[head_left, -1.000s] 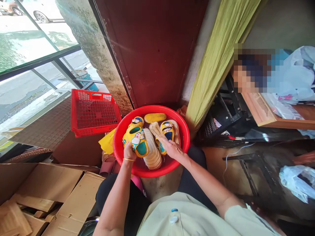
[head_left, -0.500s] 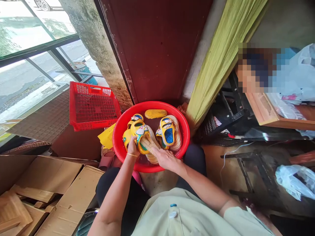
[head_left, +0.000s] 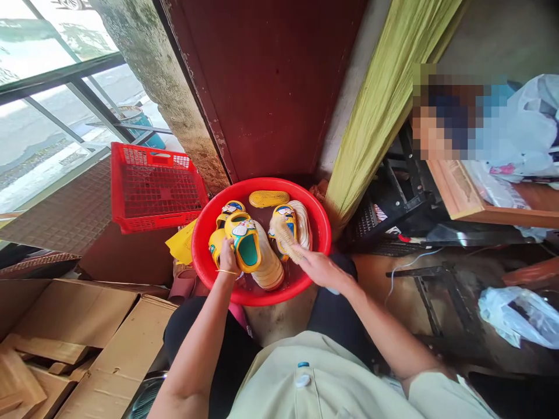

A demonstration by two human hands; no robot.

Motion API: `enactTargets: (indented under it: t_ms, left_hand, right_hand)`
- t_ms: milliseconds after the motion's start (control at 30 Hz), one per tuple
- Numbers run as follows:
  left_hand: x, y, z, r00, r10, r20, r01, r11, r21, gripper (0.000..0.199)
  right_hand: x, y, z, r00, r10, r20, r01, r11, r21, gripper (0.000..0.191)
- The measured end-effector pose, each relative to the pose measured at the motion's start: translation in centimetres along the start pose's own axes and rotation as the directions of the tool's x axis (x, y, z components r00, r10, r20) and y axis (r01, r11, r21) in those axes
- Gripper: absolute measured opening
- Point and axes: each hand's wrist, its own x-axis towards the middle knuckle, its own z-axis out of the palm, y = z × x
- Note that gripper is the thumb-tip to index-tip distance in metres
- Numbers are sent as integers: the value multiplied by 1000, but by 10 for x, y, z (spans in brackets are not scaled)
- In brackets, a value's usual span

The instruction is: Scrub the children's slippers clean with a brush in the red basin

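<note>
A red basin [head_left: 325, 233] holds liquid and several shoes. My left hand [head_left: 227, 257] grips a yellow clog [head_left: 248, 247] with a green insole, its opening facing up, at the basin's left side. In my right hand [head_left: 321, 267] is a pale scrub brush [head_left: 286, 237], held over a yellow clog with blue inside [head_left: 287, 213]. Cream ribbed soles [head_left: 269, 273] lie between my hands, and another pale sole stands at the right. A yellow sole [head_left: 269, 198] rests near the far rim. More yellow clogs sit partly hidden behind my left hand.
Left of the basin are a red crate [head_left: 159, 192], a yellow sheet [head_left: 181, 244] and cardboard boxes [head_left: 82, 308]. A dark red door [head_left: 279, 87] stands behind it. To the right hang a green curtain [head_left: 371, 110], and beyond it a wooden table [head_left: 463, 192] and plastic bags [head_left: 519, 314].
My right hand and the brush have moved right, away from the clog in my left hand, uncovering its green insole. The view has shifted slightly.
</note>
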Motion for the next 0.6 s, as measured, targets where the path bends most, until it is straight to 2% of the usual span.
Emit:
enactTargets:
  t_ms: [67,167,233,300,333,400,467,533,600]
  left_hand:
    - [-14,-7,18,996,88,34,-91,991,97,45]
    - [-31,-19,40,969,236,78,-248,898,363,49]
    - [-34,-21,42,934,327,146,-353,768,535,53]
    - [-29,-13,32,888,389,247,-441,566,696,45]
    - [-23,-6,24,877,395,275,-449,464,764,38]
    - [-8,14,2,894,372,251,-377,318,870,32]
    - [8,34,-22,928,348,132,-211,199,957,35]
    - [19,46,-43,978,204,39,-59,93,994,36]
    - [24,49,-58,995,101,-20,19,8,1000,40]
  right_hand:
    - [13,12,-7,997,32,-67,-23,991,136,56]
    - [31,23,-1,979,162,-127,-117,944,308,65]
    - [38,28,7,967,221,-126,-157,910,384,71]
    - [44,34,16,965,231,-128,-156,891,426,72]
    - [47,37,19,965,229,-131,-151,887,437,71]
    - [54,45,24,963,221,-157,-132,887,443,71]
    - [63,54,28,954,209,-215,-101,900,425,71]
    - [72,62,31,941,195,-276,-74,916,394,70]
    - [78,70,36,931,189,-313,-71,933,354,67]
